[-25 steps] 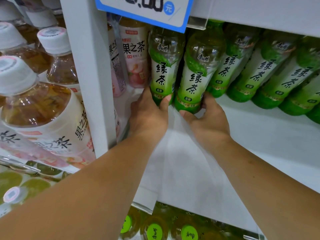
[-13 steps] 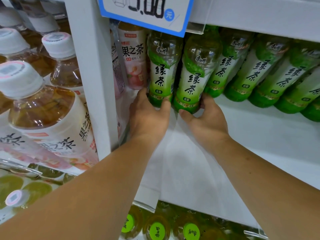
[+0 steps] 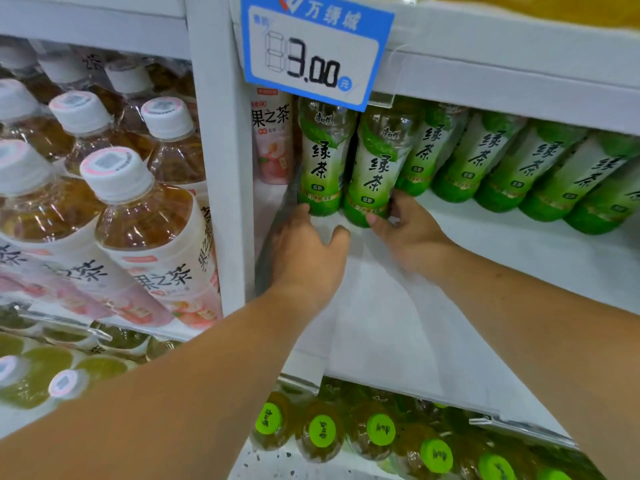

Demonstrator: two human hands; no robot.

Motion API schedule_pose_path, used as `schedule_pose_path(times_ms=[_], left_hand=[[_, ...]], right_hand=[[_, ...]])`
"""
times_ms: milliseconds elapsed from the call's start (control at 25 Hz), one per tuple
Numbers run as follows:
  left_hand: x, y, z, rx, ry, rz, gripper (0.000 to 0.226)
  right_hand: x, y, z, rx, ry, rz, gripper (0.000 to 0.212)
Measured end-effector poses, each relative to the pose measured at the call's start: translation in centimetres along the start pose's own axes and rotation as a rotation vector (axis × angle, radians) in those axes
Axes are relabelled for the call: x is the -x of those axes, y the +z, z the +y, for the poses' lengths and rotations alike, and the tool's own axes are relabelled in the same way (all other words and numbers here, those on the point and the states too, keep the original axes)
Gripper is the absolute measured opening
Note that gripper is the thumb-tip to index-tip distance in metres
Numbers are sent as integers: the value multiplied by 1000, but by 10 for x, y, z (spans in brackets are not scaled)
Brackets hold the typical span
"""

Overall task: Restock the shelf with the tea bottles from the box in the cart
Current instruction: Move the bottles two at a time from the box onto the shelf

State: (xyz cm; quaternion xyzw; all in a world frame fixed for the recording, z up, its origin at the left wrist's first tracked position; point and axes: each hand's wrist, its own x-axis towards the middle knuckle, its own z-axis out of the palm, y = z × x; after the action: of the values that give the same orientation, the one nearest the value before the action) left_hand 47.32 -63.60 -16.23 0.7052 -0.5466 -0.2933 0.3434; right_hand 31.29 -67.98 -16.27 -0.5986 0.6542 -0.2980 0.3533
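My right hand [image 3: 408, 233] curled round the base of a green tea bottle [image 3: 375, 168] below the price tag [image 3: 311, 53], my left hand [image 3: 304, 251] loosely spread, fingertips against the neighbouring bottle [image 3: 322, 161] under the tag, thumb clear, both bottles standing on the shelf [image 3: 519, 258].

Both bare forearms stretched from the near edge toward the far side, the left forearm [image 3: 173, 375] from the near left and the right forearm [image 3: 536, 323] from the near right. The left hand [image 3: 304, 251] lay palm down, fingers fairly straight, thumb spread rightward, fingertips touching the foot of a green bottle [image 3: 322, 161]. The right hand [image 3: 412, 233] gripped the foot of the neighbouring bottle [image 3: 375, 168], thumb in front, fingers curled round its right side.
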Motion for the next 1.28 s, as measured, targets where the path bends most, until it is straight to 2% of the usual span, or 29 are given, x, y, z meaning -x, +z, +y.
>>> schedule_pose_path(times_ms=[200, 320, 400, 520, 680, 920, 1040, 1280], left_hand=[[19, -18, 14, 153, -45, -118, 52], [32, -28, 18, 319, -168, -215, 54], [46, -36, 19, 342, -229, -268, 49], [73, -51, 15, 311, -274, -326, 40], [116, -77, 10, 231, -270, -416, 43], [183, -137, 23, 101, -242, -603, 49], [213, -164, 36, 147, -255, -608, 49], [272, -207, 58, 152, -213, -761, 49]], right_hand=[[14, -7, -10, -101, 122, 9, 66], [42, -8, -15, -212, 219, 78, 57], [67, -9, -19, -267, 256, 99, 47], [108, -12, -22, -358, 328, 109, 40], [163, -19, -21, -361, 422, 72, 37], [265, -30, -47, -339, 529, 35, 46], [317, -37, -75, -342, 590, 64, 46], [418, -45, -122, -383, 661, 155, 40]])
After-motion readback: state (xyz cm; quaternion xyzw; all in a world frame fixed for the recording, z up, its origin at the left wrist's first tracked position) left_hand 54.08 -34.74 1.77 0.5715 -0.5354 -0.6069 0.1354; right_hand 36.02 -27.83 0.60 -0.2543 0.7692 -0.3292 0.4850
